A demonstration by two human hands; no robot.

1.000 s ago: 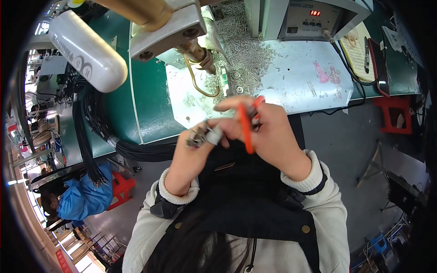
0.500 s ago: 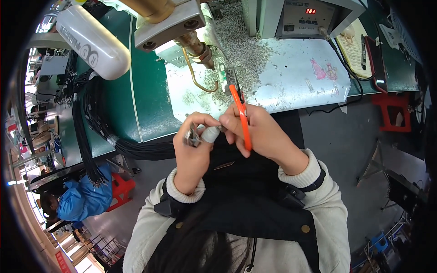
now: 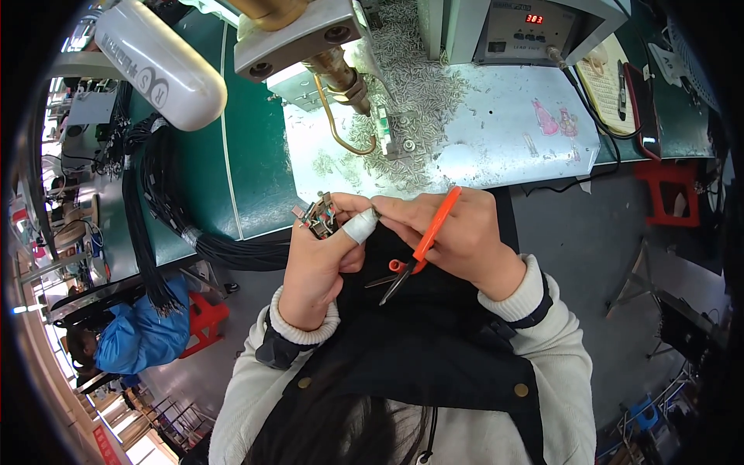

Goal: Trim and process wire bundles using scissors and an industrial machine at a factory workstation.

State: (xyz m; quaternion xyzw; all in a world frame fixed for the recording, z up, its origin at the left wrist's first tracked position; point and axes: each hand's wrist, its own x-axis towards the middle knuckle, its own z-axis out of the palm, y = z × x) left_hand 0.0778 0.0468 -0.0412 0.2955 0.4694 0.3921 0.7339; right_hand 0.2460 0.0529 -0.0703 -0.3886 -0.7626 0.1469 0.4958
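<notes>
Head view: both hands meet in front of the chest, just beyond the near edge of the table (image 3: pixel 260 186). The left hand (image 3: pixel 310 260) carries a bunch of small metal parts (image 3: pixel 318 217) in the crook between thumb and forefinger; tucked there, the bunch seems to stay secure while the fingertips are left usable. Its thumb is wrapped in white tape (image 3: pixel 360 226), perhaps as padding, and presses toward the forefinger. The right hand (image 3: pixel 465 232) grips a pair of pliers (image 3: pixel 439 225) with orange handles, lodged across its curled fingers with the tip slanting down and left toward the dark apron (image 3: pixel 434 349). Held this way, the tool appears to leave the thumb and forefinger free to pinch. Those two come together against the left fingertips; whether a tiny piece sits between them is too small to tell.

Both wrists angle inward, backs of the hands largely upward, forearms rising from the lower edge in pale sleeves. Past the hands, a heap of silvery pins (image 3: pixel 418 70) lies on a white sheet (image 3: pixel 511 128) beneath and beside the machine's brass nozzle (image 3: pixel 358 97). A bundle of black cables (image 3: pixel 240 256) runs along the table edge to the left.
</notes>
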